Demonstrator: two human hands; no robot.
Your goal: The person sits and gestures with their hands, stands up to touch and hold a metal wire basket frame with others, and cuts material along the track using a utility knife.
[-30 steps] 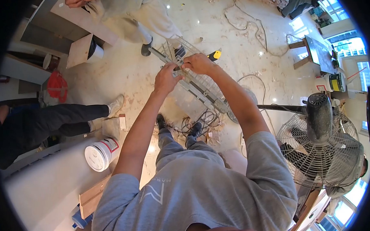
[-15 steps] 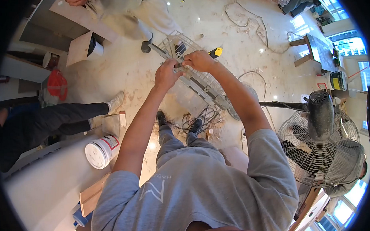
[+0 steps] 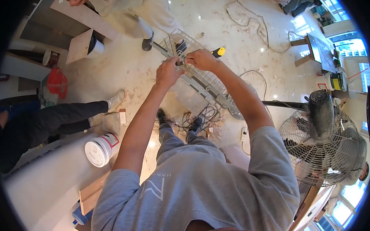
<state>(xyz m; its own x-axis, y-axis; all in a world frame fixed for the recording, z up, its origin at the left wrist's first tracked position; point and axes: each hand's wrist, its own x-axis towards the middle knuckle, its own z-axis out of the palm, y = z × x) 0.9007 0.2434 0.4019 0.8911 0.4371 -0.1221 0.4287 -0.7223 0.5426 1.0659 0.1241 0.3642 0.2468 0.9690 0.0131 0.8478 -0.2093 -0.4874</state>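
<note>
A long metal wire rack point(image 3: 197, 46) with slide rails point(image 3: 204, 87) runs diagonally in front of me, upper left to lower right. My left hand point(image 3: 167, 73) is closed at its upper rail, thumb and fingers pinched together. Right beside it my right hand point(image 3: 201, 60) bends its fingers closed around a small dark part point(image 3: 179, 63) between the two hands; its kind is hidden. A yellow-and-black tool handle point(image 3: 218, 52) shows just behind my right hand; I cannot tell whether the hand touches it.
A large fan point(image 3: 318, 139) stands at my right. Tangled cables point(image 3: 207, 116) lie by my feet. White buckets point(image 3: 98, 151) are on the left. One person in light trousers point(image 3: 159, 12) stands beyond the rack; a dark-trousered leg point(image 3: 79, 113) reaches in from the left.
Both hands stay together at the rail, shifting only slightly to the right. The yellow-and-black handle also appears a little farther right. The rack keeps nearly the same position.
</note>
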